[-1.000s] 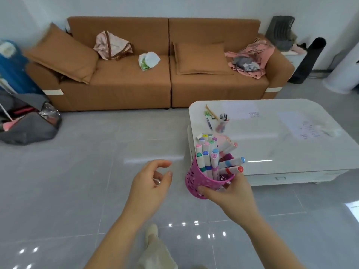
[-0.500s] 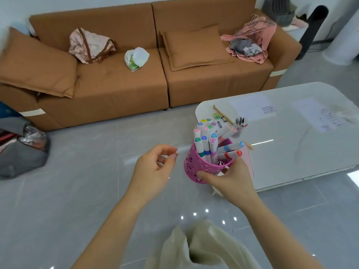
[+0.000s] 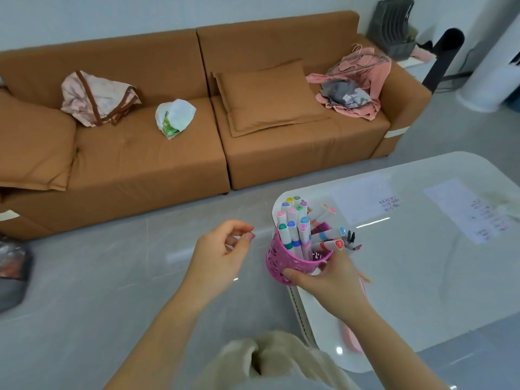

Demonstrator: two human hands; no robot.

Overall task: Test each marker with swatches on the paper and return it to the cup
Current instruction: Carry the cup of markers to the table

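Note:
My right hand (image 3: 327, 280) grips a pink openwork cup (image 3: 284, 263) from below, holding it in the air at the left end of the white table (image 3: 422, 277). Several white markers (image 3: 298, 223) with coloured caps stand and lean in the cup. My left hand (image 3: 222, 253) hovers just left of the cup with fingers loosely curled, holding nothing. Two sheets of paper lie on the table: one (image 3: 363, 198) behind the cup, another (image 3: 467, 209) farther right, both with small marks on them.
A brown sofa (image 3: 197, 130) with cushions, clothes and a plastic bag runs along the back. Grey tiled floor (image 3: 84, 277) lies left of the table. A small holder with dark pens (image 3: 351, 240) stands behind the cup. A pink object (image 3: 351, 333) lies at the table's near edge.
The view has moved closer to the table and tilted down. My right hand still carries the cup, now over the table's left end. My left hand stays beside it.

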